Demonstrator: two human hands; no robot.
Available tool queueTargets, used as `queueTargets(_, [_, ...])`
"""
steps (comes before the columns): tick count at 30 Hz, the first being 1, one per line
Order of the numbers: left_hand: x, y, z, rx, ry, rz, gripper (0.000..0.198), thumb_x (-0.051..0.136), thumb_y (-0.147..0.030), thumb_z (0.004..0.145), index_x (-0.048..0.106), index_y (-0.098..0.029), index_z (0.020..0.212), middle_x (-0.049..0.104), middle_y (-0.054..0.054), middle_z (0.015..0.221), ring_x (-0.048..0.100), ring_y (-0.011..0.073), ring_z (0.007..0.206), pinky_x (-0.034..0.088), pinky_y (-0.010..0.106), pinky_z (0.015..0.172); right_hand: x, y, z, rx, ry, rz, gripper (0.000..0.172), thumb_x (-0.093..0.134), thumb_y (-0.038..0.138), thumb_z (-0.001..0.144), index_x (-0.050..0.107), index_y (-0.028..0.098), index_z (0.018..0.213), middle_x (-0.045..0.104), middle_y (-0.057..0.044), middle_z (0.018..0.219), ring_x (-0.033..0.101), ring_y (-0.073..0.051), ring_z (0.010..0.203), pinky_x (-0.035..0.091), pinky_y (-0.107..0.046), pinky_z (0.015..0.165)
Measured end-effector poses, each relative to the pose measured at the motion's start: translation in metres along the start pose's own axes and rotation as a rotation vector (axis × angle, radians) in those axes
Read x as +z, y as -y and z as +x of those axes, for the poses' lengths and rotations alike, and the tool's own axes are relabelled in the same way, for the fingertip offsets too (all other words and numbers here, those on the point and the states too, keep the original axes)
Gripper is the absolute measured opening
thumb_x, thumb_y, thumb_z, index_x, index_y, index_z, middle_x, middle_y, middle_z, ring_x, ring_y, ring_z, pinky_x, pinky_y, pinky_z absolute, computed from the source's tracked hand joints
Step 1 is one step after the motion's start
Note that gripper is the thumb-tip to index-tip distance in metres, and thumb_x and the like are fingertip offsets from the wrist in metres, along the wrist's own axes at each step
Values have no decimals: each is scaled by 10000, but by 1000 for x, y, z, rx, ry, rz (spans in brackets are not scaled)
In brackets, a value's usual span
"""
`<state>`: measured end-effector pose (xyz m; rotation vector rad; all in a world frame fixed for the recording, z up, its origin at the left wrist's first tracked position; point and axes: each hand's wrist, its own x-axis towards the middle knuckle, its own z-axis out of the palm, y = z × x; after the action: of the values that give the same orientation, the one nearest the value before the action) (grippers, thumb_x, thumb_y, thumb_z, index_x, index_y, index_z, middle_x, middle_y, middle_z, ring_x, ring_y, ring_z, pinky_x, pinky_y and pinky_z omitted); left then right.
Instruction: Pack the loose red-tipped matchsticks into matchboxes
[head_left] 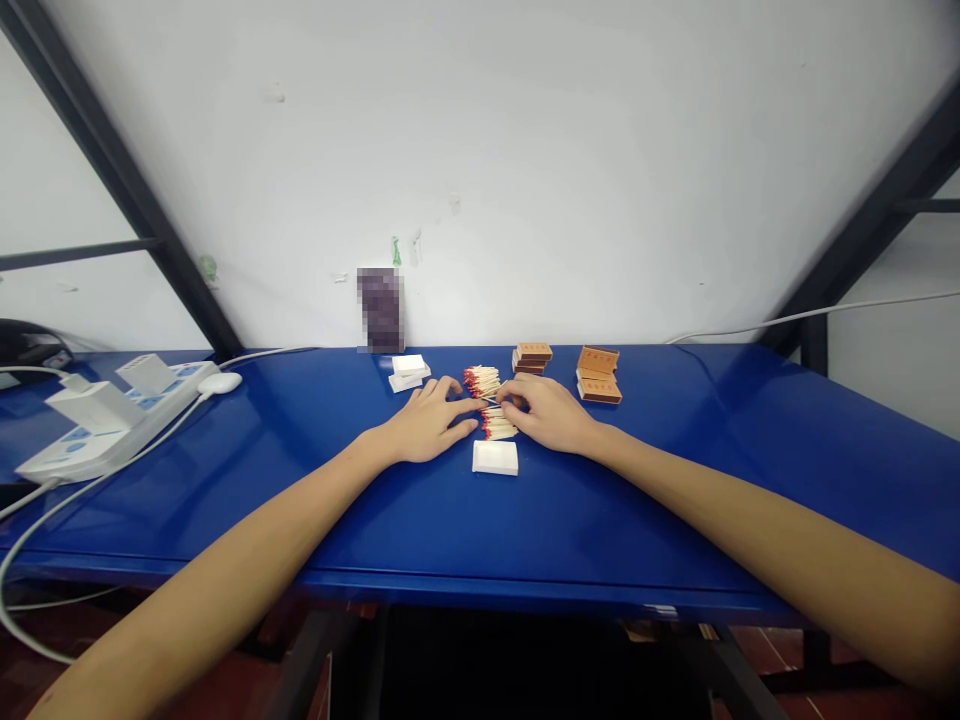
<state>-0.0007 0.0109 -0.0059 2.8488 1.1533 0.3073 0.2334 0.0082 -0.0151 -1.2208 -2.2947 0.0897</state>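
Note:
Two bunches of red-headed matches lie on the blue table, a far pile (482, 382) and a near pile (498, 424), heads to the left. My left hand (431, 420) is open at their left side, fingers spread, the index fingertip reaching the matches between the piles. From the right, my right hand (551, 412) bends over them, its thumb and index closed around match ends; the exact number held is hidden. Just in front of the near pile sits a white matchbox tray (495, 458).
White trays (409, 368) are stacked at the left rear. Brown matchboxes stand behind my right hand in a stack (532, 355) and farther right in another group (599, 388). A power strip (112, 435) with chargers and cables occupies the left side. A blurred dark rectangle (382, 312) leans at the wall.

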Motion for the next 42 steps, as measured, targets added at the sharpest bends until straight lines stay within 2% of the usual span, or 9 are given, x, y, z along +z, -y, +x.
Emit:
queueTargets(12, [-1,-1,0,-12,17,-3,443,338,-474,1016,509,-354,1407,401,110,1285,428,295,1203,366,534,1050,0,-1,0,-60,14,35,250,490,159,877,725,202,949,677,-29,850,587,-162,756,373,-270,665])
queueTargets(20, [0,-1,0,-5,7,8,447,327,-476,1018,510,-342,1403,416,103,1281,429,289,1203,373,523,1054,1,-2,1,-57,13,35,203,482,156,869,660,187,777,637,-21,773,555,-155,708,350,-274,647])
queueTargets(27, [1,0,-1,13,-32,-7,433,350,-446,1015,545,-301,1374,443,109,1263,454,284,1181,386,511,1041,2,-3,2,-72,27,87,188,487,141,858,645,189,767,612,-10,761,536,-143,685,350,-273,646])
queueTargets(32, [-7,-5,-1,76,-137,-21,389,365,-382,1019,627,-213,1251,525,101,1141,508,242,1070,417,445,997,-2,-4,-1,-106,-3,118,154,514,167,853,663,193,886,571,-16,821,526,-145,690,373,-278,654])
queueTargets(37, [-13,-11,-2,129,-203,-52,333,385,-355,1006,671,-186,1032,572,79,1037,512,225,970,425,409,935,-9,-5,-6,-202,11,169,233,526,132,827,631,206,1022,620,-50,977,573,-202,890,430,-318,770])
queueTargets(42, [-10,-10,0,88,-226,-32,264,429,-300,969,659,-178,1013,596,79,1006,534,225,937,441,400,894,-5,-4,-6,-190,51,118,219,494,135,865,622,203,1028,652,-61,1001,576,-218,930,432,-362,838])
